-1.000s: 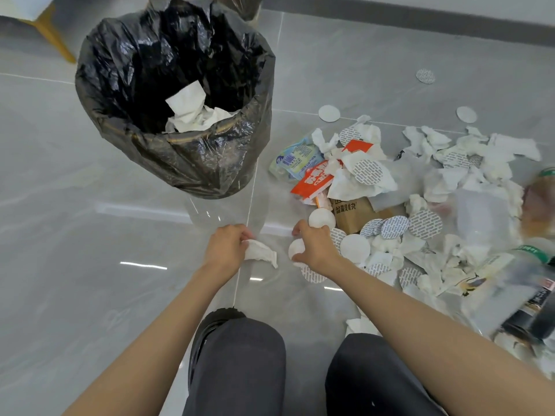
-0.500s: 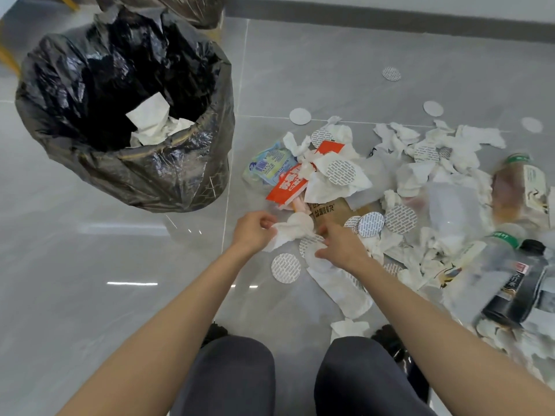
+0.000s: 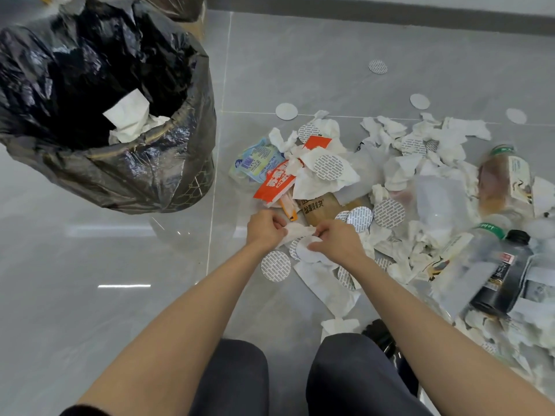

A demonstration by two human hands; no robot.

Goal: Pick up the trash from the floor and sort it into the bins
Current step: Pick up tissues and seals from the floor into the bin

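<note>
While the person crouches over the glossy grey tiled floor (image 3: 300,55), a round bin lined with a crinkled black plastic bag (image 3: 126,175) stands at the upper left, with folded white paper tissues (image 3: 129,118) lying inside it. To the right of the bin, a wide heap of crumpled white tissue scraps (image 3: 420,139) is spread across the tiles, well apart from the bin's base. At the heap's right edge lie three plastic bottles: a dark one with a black cap (image 3: 498,271), a clear one with a green cap (image 3: 468,259) just beside it, and an amber-tinted one (image 3: 501,178) farther back. A flattened brown paper bag with printed characters (image 3: 318,208) sits near the middle of the heap, with a red-and-white snack wrapper (image 3: 274,186) and a pale blue-green packet (image 3: 255,160) to its left. Round foil discs with a fine printed pattern (image 3: 275,265) are scattered about.

Both bare hands meet low over the floor at the heap's near edge. The left hand (image 3: 265,228) has its fingers curled, pinching one end of a crumpled white tissue (image 3: 297,231) that stretches between the two hands. The right hand (image 3: 336,240) is curled too, its fingertips gripping a plain white round disc (image 3: 309,250) just beneath the tissue's other end.
</note>
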